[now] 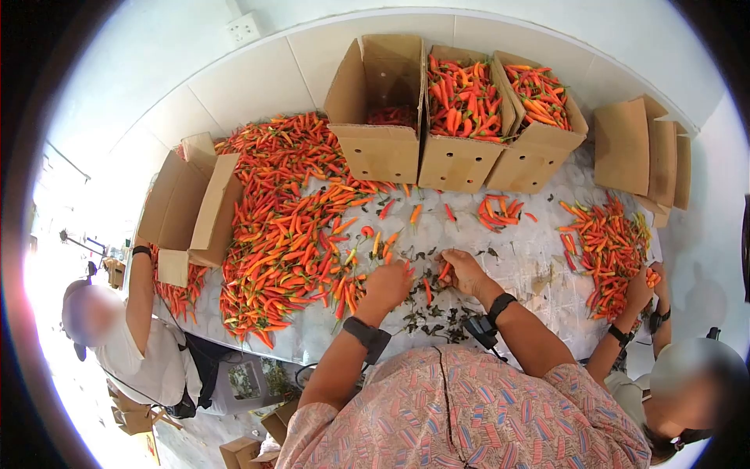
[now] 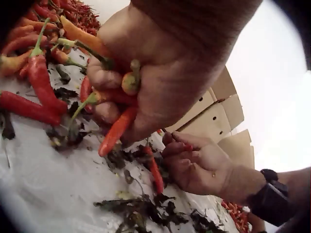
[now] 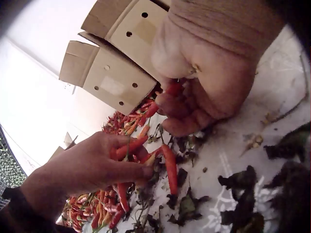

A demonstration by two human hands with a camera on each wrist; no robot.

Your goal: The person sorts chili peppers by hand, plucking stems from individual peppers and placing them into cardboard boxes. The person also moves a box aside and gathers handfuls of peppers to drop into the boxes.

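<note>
Left hand (image 2: 158,75) around half-hidden chillies (image 2: 117,132)

Pale walls (image 1: 664,47) with a white socket (image 1: 243,29) — light tiles (image 1: 242,78) below — curve behind the table (image 1: 539,273); bright light floods in from the left.

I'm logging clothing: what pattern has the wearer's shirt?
Shirt: pinkish, small striped patches; best in head view.

Wears a short-sleeved, dusty-pink shirt (image 1: 476,414) printed with small blue, red and white striped patches, with a thin dark line (image 1: 444,391) down its middle. Beyond the shirt's left sleeve (image 1: 308,418), has a broad dark wristband (image 1: 367,338); beyond its right sleeve (image 1: 574,381), a black strap (image 1: 500,307) and boxy dark device (image 1: 479,329).
</note>
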